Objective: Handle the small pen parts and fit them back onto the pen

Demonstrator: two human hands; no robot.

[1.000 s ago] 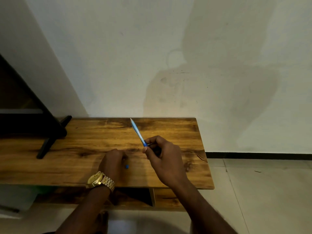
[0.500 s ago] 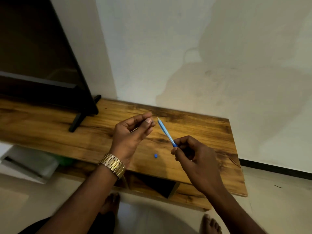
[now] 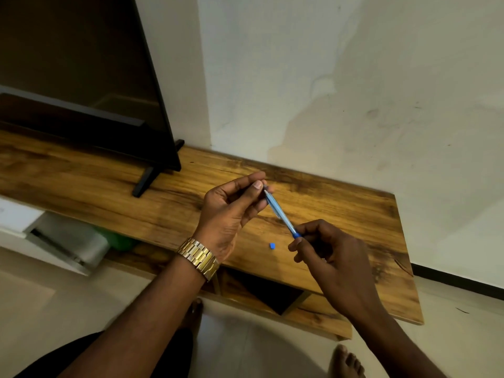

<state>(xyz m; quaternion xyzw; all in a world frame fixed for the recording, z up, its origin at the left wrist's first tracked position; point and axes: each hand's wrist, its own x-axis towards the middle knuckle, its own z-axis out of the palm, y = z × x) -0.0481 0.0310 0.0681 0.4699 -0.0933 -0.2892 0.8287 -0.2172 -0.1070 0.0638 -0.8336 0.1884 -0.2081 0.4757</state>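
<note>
A slim blue pen point(image 3: 279, 211) slants above the wooden table point(image 3: 81, 186). My right hand point(image 3: 330, 257) grips its lower blue end between thumb and curled fingers. At the pen's upper tip, my left hand point(image 3: 231, 211), with a gold watch on the wrist, pinches between thumb and forefinger. A tiny blue cap piece point(image 3: 272, 245) lies on the tabletop just below and between the two hands.
A black TV point(image 3: 81, 77) on a stand foot point(image 3: 146, 180) occupies the table's left part. A stained white wall rises behind. Under the table sit a shelf opening point(image 3: 261, 293) and a white box point(image 3: 62, 241). My bare feet stand on the tiled floor.
My left hand rose from the tabletop, left the small blue piece lying there, and closed on the pen's tip. The view swung left, bringing the TV in.
</note>
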